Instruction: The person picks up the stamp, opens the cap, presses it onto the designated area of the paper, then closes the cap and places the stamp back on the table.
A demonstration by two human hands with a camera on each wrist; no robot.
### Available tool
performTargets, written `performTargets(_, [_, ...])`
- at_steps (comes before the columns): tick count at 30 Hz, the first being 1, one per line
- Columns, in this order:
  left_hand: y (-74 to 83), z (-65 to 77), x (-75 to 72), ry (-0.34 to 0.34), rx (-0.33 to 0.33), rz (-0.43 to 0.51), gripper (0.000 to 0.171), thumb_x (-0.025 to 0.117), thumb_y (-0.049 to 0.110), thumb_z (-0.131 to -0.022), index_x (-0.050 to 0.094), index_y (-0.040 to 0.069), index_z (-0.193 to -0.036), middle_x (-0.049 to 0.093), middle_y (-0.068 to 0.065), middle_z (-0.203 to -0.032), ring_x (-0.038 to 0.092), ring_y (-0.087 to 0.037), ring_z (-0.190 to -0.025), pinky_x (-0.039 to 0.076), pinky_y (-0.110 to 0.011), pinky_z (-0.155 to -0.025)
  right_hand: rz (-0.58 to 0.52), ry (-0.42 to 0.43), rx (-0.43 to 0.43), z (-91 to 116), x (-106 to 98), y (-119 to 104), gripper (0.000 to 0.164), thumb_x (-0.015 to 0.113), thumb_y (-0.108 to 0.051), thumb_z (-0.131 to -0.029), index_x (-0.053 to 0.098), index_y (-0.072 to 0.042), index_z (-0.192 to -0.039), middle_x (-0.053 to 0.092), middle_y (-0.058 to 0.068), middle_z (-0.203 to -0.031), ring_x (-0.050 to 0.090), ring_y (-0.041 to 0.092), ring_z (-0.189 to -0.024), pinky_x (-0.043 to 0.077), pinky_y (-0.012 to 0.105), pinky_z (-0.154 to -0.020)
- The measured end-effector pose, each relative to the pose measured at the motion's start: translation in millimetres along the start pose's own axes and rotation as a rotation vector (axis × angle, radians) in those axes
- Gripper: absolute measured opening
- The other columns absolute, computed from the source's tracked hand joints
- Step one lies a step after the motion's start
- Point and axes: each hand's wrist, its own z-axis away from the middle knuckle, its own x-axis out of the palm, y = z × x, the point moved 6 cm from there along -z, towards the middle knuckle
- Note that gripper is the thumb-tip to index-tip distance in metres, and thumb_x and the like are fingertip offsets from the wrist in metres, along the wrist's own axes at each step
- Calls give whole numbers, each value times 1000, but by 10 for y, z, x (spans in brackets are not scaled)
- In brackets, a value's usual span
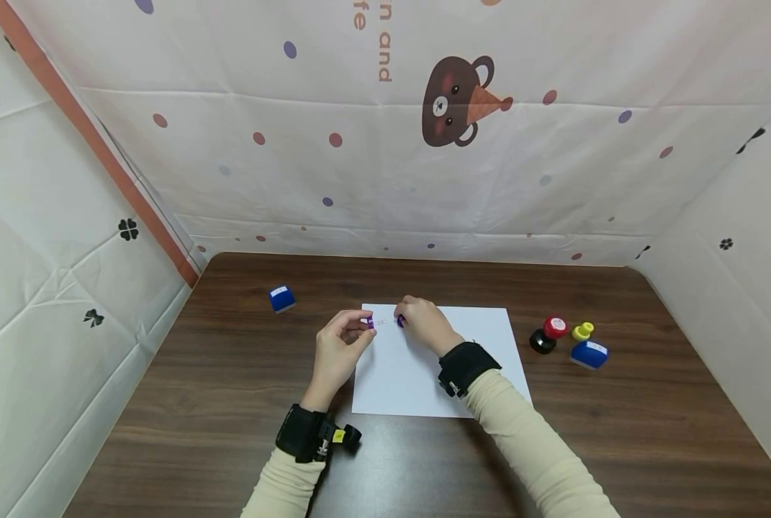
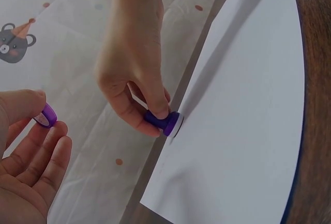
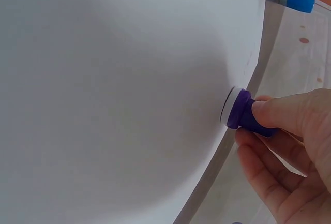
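Note:
A white sheet of paper lies on the table under both hands. My right hand pinches a small purple stamp by its handle, its white-edged face right at the paper near the far edge. To the left, my left hand holds a round purple cap between thumb and fingers, above the sheet's far left corner. The inside of the cap shows in the left wrist view. Faint small marks appear on the paper between the two hands.
At the right stand a red-and-black stamp, a yellow stamp and a blue block-shaped item. Another blue item sits at the far left of the brown wooden table. Printed cloth walls rise behind and beside it.

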Motion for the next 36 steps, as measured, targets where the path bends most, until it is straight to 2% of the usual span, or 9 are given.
performTargets(6, [-8,0,3,-3,-12,1,25,69,-4,-78,64,-4,-103,63,-16,-99,63,-27,-83,55,-42,-76,4,-4,33,-4,6,3,12,67,2,-79,71,-4,-88,66,9,-88,65,23,-82,55,33,-74])
performTargets(10, [-166,-9,27,-3,-5,23,26,69,-2,-78,64,-2,-103,63,-15,-99,64,-27,-83,55,-43,-75,4,-37,77,-14,38,27,12,66,0,-81,72,-6,-90,68,8,-91,66,21,-84,55,31,-75])
performTargets(13, [-299,-17,38,2,-3,22,25,71,2,-78,66,4,-102,64,-11,-99,64,-22,-83,55,-40,-75,14,-57,98,-21,42,28,12,66,-1,-81,72,-7,-90,69,7,-92,66,21,-85,55,30,-76])
performTargets(16, [-332,-18,32,8,9,10,25,72,6,-78,67,10,-102,64,-5,-98,64,-16,-82,56,-35,-76,3,-74,125,-27,43,33,13,66,-1,-82,73,-7,-91,69,7,-93,66,21,-86,55,31,-78])
performTargets(24, [-293,-26,46,6,36,8,25,73,9,-78,67,14,-102,65,-1,-97,64,-13,-81,56,-28,-73,-12,-76,144,-62,48,46,13,65,-1,-82,73,-8,-89,69,6,-93,66,21,-87,54,32,-79])
performTargets(30, [-262,-29,79,1,17,36,26,73,3,-77,67,7,-101,65,-8,-97,65,-20,-82,56,-38,-75,3,-61,144,-76,42,33,12,65,0,-82,73,-8,-87,69,6,-90,66,21,-85,54,32,-78])
performTargets(36, [-7,1,81,-17,23,35,23,69,-4,-77,65,-2,-100,64,-18,-96,64,-29,-82,54,-47,-75,11,-36,150,-52,36,17,13,65,2,-81,73,-7,-86,70,6,-90,66,21,-83,55,32,-75])
